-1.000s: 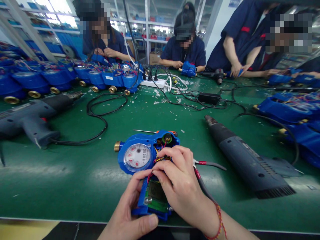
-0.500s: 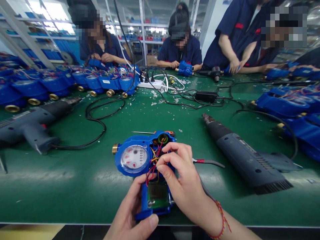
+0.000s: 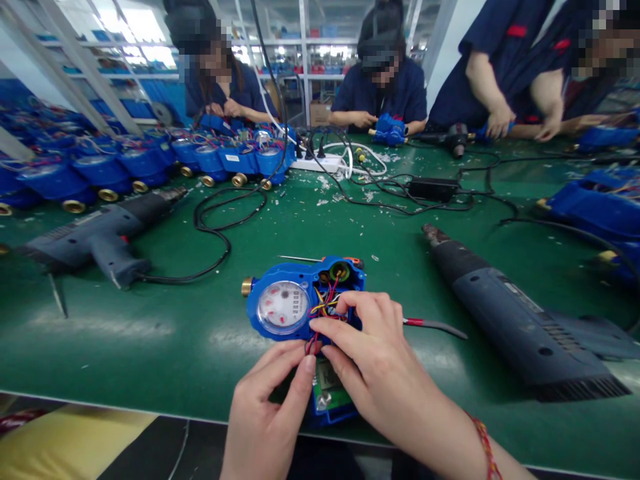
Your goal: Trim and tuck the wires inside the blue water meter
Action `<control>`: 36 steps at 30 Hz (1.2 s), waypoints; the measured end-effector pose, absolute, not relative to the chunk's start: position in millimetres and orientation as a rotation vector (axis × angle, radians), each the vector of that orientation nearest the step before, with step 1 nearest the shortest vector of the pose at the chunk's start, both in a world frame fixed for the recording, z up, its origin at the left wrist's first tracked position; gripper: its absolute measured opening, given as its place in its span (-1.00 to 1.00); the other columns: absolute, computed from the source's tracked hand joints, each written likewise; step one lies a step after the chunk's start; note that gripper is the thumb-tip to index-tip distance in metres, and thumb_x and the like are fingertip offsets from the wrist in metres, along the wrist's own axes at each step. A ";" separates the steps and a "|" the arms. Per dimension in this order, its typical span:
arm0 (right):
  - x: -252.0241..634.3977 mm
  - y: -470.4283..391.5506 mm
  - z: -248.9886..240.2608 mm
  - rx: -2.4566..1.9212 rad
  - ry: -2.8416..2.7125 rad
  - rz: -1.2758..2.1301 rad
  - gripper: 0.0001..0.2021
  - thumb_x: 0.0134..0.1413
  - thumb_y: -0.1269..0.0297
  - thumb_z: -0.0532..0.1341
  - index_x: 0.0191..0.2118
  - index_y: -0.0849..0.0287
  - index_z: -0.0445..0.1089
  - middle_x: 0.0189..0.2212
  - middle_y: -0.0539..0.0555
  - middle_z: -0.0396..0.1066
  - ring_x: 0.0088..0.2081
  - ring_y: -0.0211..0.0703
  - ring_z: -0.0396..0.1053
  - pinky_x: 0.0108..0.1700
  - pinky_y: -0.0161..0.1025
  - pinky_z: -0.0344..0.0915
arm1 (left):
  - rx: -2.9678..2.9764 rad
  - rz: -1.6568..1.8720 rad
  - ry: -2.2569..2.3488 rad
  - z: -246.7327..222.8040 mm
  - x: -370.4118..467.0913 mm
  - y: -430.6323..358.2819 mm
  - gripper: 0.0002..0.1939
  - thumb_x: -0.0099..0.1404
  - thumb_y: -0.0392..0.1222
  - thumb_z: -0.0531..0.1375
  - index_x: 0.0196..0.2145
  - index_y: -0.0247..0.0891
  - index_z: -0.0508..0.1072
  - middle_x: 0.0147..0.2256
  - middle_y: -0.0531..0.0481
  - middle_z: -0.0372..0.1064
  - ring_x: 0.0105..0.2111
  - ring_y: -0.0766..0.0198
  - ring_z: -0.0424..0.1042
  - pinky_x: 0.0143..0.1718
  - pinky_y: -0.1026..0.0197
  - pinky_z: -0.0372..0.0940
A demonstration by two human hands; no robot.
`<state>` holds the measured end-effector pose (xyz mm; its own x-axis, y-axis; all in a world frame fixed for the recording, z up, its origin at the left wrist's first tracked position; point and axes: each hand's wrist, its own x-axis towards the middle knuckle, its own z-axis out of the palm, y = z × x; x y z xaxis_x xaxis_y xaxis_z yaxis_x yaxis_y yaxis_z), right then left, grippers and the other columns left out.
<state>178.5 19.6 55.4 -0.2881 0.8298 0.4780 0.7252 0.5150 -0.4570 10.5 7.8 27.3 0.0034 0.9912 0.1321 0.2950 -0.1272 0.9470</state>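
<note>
A blue water meter (image 3: 280,267) with a round white dial (image 3: 283,307) lies on the green bench, its wiring compartment uncovered. Thin red, yellow and black wires (image 3: 325,303) fill that compartment. Between thumb and forefinger, my left hand (image 3: 275,393) pinches red and black wires at the meter's near edge. My right hand (image 3: 375,353) reaches over the compartment, touching the wires, its thumb and forefinger visibly apart. Beneath both hands is a blue display cover with a green circuit board (image 3: 333,395), partly hidden.
Heat guns lie left (image 3: 105,237) and right (image 3: 520,320). A screwdriver (image 3: 300,258) is behind the meter, and a grey cable (image 3: 440,327) extends right. Several blue meters (image 3: 150,163) stand far left. A power strip (image 3: 320,162), cords and plastic scraps lie beyond. Co-workers sit opposite.
My left hand has left the display cover and now pinches wires. The right thumb and forefinger have spread apart. The whole view has shifted, moving the scene slightly right.
</note>
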 end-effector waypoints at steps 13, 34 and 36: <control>188.4 32.4 58.0 -1.100 -2.140 0.089 -0.83 0.27 0.45 0.16 -0.38 0.25 0.39 -0.28 0.06 0.38 -0.21 -0.13 0.19 -0.13 -0.10 0.04 | 1.354 1.181 1.415 38.7 24.3 12.4 -0.81 0.22 -0.06 0.30 -0.40 -0.22 0.61 -0.39 -0.02 0.56 -0.39 0.19 0.50 -0.33 0.32 0.39; 195.8 33.3 56.5 -1.005 -2.053 0.362 -0.96 0.26 0.39 0.22 -0.26 0.17 0.39 -0.20 0.02 0.38 -0.11 -0.20 0.27 -0.08 -0.18 0.10 | 1.497 1.305 1.336 17.5 23.8 4.1 -0.95 0.28 -0.19 0.27 -0.31 -0.10 0.57 -0.34 0.11 0.51 -0.34 0.35 0.48 -0.26 0.45 0.35; 195.2 33.1 56.8 -0.994 -2.048 0.348 -0.95 0.26 0.38 0.22 -0.27 0.16 0.41 -0.20 0.02 0.39 -0.11 -0.19 0.27 -0.09 -0.17 0.11 | 1.526 1.301 1.340 18.4 23.1 4.8 -0.94 0.27 -0.19 0.27 -0.31 -0.10 0.57 -0.35 0.11 0.52 -0.34 0.34 0.49 -0.25 0.44 0.36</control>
<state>195.2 33.1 56.8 -0.3577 0.7530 0.5523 0.5280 0.6509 -0.5455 23.1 4.8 18.4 -0.0470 0.9732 0.2253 0.2540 -0.2065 0.9449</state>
